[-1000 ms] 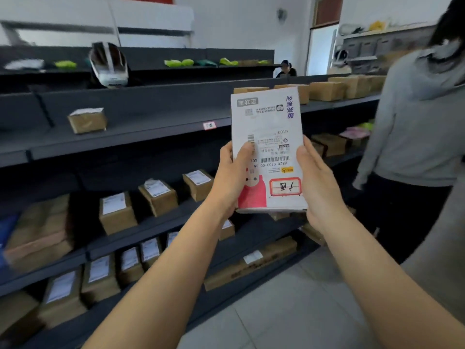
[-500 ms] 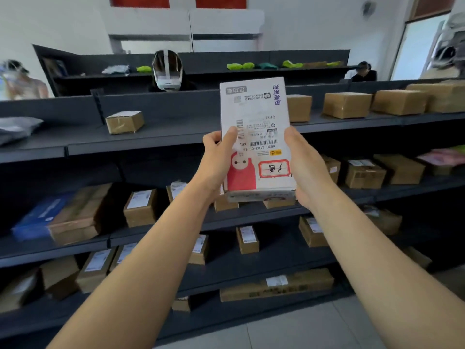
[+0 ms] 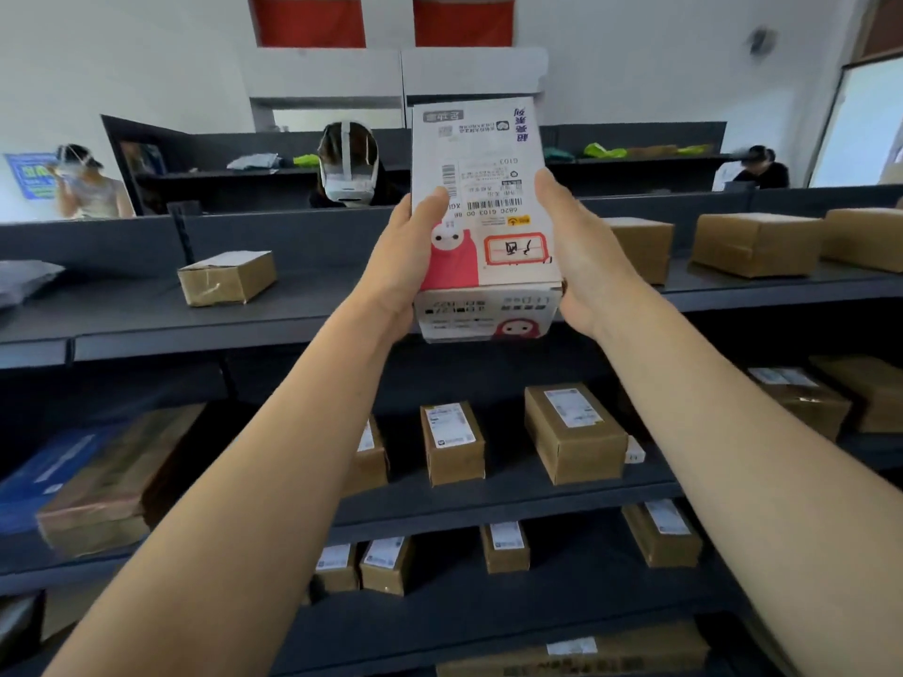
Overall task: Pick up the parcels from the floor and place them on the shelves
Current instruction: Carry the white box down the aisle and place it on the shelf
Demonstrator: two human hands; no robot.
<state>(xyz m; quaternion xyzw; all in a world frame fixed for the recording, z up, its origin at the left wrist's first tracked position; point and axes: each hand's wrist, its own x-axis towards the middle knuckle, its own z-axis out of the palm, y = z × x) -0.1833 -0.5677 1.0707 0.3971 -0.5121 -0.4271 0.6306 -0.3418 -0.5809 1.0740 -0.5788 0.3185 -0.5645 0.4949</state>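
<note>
I hold a white parcel box [image 3: 481, 153] with pink cartoon print and a barcode label, raised in front of the top shelf [image 3: 146, 320] of a dark grey rack. My left hand [image 3: 405, 266] grips its left side and my right hand [image 3: 581, 251] grips its right side. The box stands on end with its label facing me, its lower end level with the top shelf's front edge. It hides the shelf space right behind it.
Brown cardboard parcels lie on the top shelf at left [image 3: 227, 277] and right [image 3: 755, 244], and several more fill the lower shelves [image 3: 574, 432]. A person in a white headset [image 3: 348, 163] stands behind the rack; others are at far left and right.
My view has swung left to face the rack squarely. Both hands have carried the box up and closer to the top shelf; its bottom face now shows.
</note>
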